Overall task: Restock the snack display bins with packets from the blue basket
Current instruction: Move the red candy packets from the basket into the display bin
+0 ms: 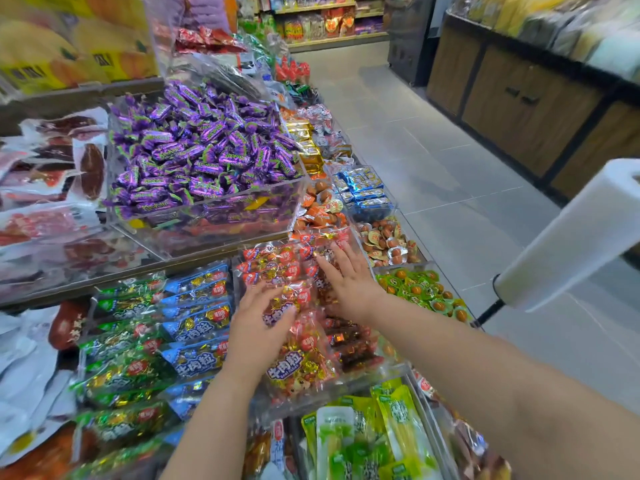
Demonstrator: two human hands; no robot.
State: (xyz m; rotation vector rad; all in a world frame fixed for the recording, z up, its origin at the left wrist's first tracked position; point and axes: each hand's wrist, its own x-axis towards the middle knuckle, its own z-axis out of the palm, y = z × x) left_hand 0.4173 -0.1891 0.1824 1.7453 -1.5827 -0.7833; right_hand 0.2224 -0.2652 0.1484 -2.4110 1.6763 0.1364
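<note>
Red beef-cube packets point(298, 365) fill a clear display bin point(349, 384) in the middle of the snack counter. My left hand point(258, 323) lies flat on the red packets with its fingers spread. My right hand point(346, 282) presses on the same pile a little further back, fingers straight and pointing away from me. Neither hand grips a packet. Blue packets point(199, 327) and green packets point(121, 372) of the same snack lie in the bins to the left. The blue basket is out of view.
A raised clear bin of purple wrapped candies point(204, 150) stands behind the packets. Small snack bins point(384, 242) line the counter's right edge. Green pouches point(377, 434) lie nearest me. A white bag roll point(571, 233) juts in from the right over the tiled aisle point(450, 188).
</note>
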